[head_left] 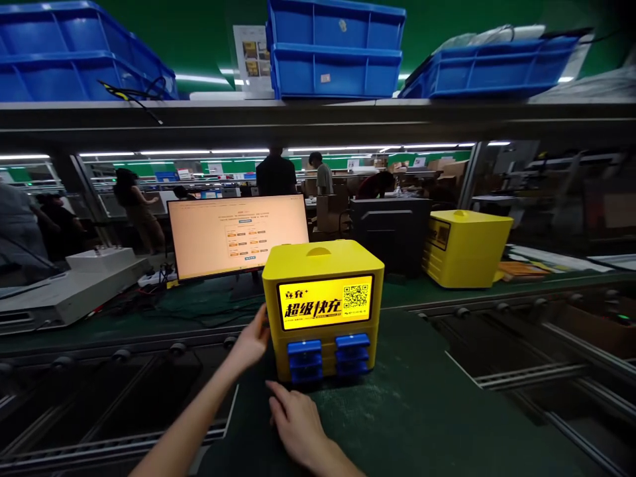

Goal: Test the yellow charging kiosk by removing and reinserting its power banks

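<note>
A yellow charging cabinet (pixel 322 262) with a lit screen and several blue power banks (pixel 304 358) in its front slots stands on the green mat (pixel 397 417) before me. My left hand (pixel 251 343) lies flat against the cabinet's left side, fingers stretched out. My right hand (pixel 293 417) rests on the mat just in front of the cabinet's lower left slots, fingers loosely extended and holding nothing.
A lit monitor (pixel 238 233) stands behind left. A second yellow cabinet (pixel 464 248) and a black case (pixel 392 232) sit at the back right. Roller conveyor rails (pixel 546 344) run on both sides. Blue bins (pixel 335 50) fill the shelf overhead. People work in the background.
</note>
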`<action>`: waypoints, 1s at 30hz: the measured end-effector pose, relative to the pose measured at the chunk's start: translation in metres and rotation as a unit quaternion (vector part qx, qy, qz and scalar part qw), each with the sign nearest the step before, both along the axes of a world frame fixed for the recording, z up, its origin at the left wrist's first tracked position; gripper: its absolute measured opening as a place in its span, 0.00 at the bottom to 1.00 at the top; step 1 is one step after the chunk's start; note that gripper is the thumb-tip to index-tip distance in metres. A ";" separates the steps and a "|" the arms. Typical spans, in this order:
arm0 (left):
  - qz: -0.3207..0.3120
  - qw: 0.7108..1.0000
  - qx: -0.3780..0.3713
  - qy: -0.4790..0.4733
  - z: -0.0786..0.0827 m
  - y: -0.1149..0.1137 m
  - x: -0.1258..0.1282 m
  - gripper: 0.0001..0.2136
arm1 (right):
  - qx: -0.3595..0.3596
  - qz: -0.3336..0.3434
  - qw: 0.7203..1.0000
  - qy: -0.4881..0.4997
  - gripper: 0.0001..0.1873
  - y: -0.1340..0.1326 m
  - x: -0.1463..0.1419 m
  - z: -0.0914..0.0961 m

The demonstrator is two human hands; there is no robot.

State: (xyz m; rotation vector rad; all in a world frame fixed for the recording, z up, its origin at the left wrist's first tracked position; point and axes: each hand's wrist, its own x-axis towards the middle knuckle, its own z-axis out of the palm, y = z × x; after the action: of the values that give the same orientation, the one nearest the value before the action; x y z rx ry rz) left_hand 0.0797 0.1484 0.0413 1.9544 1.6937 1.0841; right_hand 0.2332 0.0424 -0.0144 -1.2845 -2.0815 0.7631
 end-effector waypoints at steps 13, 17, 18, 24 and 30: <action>-0.003 0.995 -0.057 -0.082 -0.085 -0.076 0.006 0.22 | 0.052 0.030 0.995 0.083 0.15 0.011 0.002 -0.014; -0.003 0.996 -0.050 -0.070 -0.085 -0.074 0.008 0.22 | 0.047 0.023 0.996 0.078 0.16 0.009 0.003 -0.013; -0.004 0.997 -0.051 -0.064 -0.087 -0.075 0.008 0.22 | 0.044 0.019 0.996 0.073 0.16 0.009 0.003 -0.014; -0.022 0.999 -0.039 -0.022 -0.096 -0.074 0.005 0.21 | 0.036 0.001 0.999 0.021 0.15 0.009 0.002 -0.018; -0.026 0.999 -0.041 0.002 -0.094 -0.075 0.006 0.22 | 0.035 0.025 0.999 0.015 0.15 0.003 0.010 -0.008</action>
State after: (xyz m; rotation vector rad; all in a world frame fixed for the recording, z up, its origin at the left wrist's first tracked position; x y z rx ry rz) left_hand 0.0853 0.0733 -0.0530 1.9405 1.6520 0.9781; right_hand 0.2432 0.0454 -0.0226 -1.1796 -2.1041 0.7198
